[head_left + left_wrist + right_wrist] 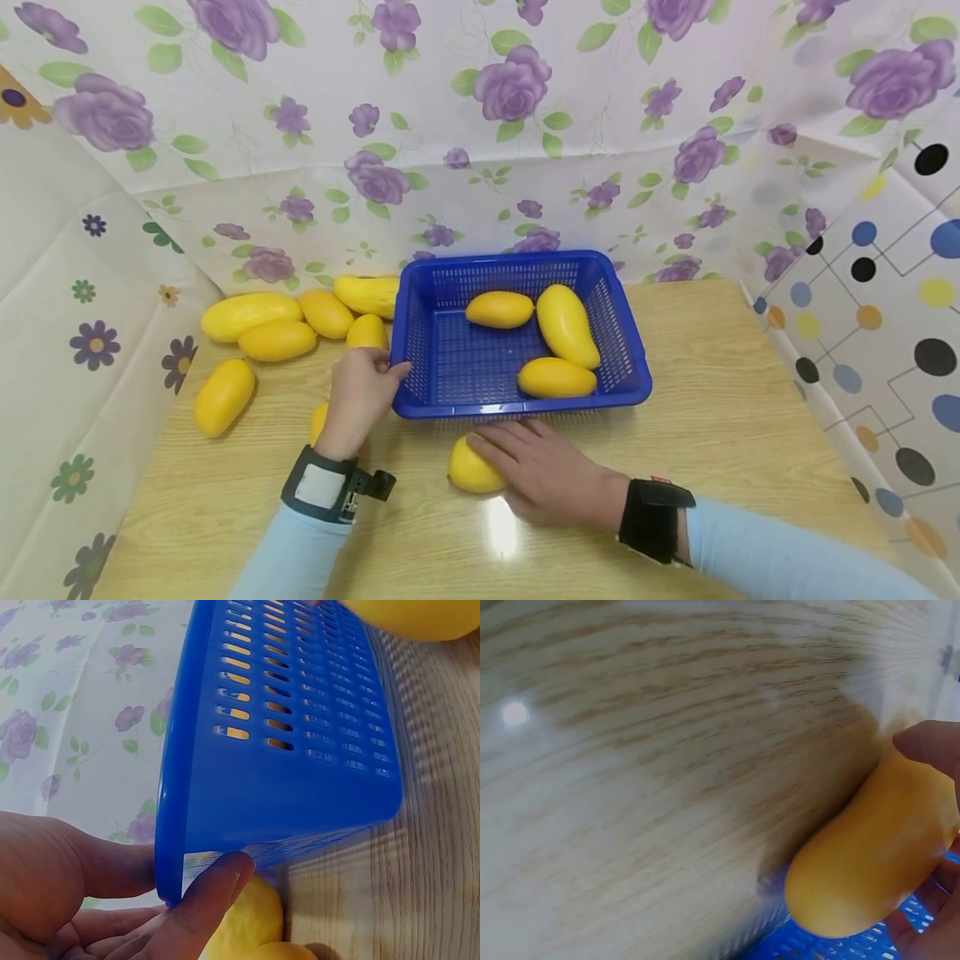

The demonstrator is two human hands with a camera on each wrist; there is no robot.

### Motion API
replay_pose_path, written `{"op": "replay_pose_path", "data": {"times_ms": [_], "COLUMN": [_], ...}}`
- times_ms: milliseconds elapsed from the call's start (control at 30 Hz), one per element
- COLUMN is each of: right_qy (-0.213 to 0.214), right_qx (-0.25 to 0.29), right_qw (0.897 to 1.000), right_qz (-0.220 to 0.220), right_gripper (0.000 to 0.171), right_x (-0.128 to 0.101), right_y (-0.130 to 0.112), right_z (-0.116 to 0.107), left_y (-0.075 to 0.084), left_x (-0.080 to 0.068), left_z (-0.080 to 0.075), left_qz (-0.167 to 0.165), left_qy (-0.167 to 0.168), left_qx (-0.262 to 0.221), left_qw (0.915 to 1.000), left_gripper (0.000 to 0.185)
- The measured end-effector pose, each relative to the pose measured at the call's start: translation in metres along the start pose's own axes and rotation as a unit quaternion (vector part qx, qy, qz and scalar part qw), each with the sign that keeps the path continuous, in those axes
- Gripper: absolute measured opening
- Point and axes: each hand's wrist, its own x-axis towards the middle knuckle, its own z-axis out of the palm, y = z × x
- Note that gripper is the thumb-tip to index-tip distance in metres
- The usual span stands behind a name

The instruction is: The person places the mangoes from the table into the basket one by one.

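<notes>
A blue plastic basket with slotted walls stands on the wooden table. Inside lie three yellow mangoes: one at the back, a larger one on the right and one by the front wall. My left hand pinches the basket's left rim, the thumb inside; the left wrist view shows its fingers around the blue rim. In front of the basket, my right hand grips another mango. The right wrist view shows thumb and fingers on opposite sides of that mango.
Several more mangoes lie left of the basket, one nearer the table's left edge. Another mango is partly hidden behind my left wrist. Flowered cloth hangs behind the table, and patterned sheets stand at both sides.
</notes>
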Motion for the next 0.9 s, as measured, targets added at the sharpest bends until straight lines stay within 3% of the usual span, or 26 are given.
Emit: {"op": "replay_pose_path", "data": {"times_ms": [567,767,900], "right_qy": [-0.091,-0.069,-0.036], "right_qx": [0.092,0.156,0.174], "right_qw": [0.991,0.985,0.983], "right_qz": [0.025,-0.012,-0.040], "right_gripper": [0.082,0.082,0.090], "right_x": [-0.002,0.002,0.010], "right_y": [-0.015,-0.023,-0.027], "right_z": [-0.026,-0.039,-0.060], "left_y": [0.000,0.000,0.000], "left_x": [0.000,0.000,-0.001], "left_z": [0.001,0.001,0.001], "left_qz": [0.003,0.001,-0.001], "left_qy": [-0.003,-0.001,-0.002], "left_qx": [-0.001,0.001,-0.003], "left_qw": [1.0000,1.0000,1.0000], "left_gripper": [0.024,0.024,0.024]}}
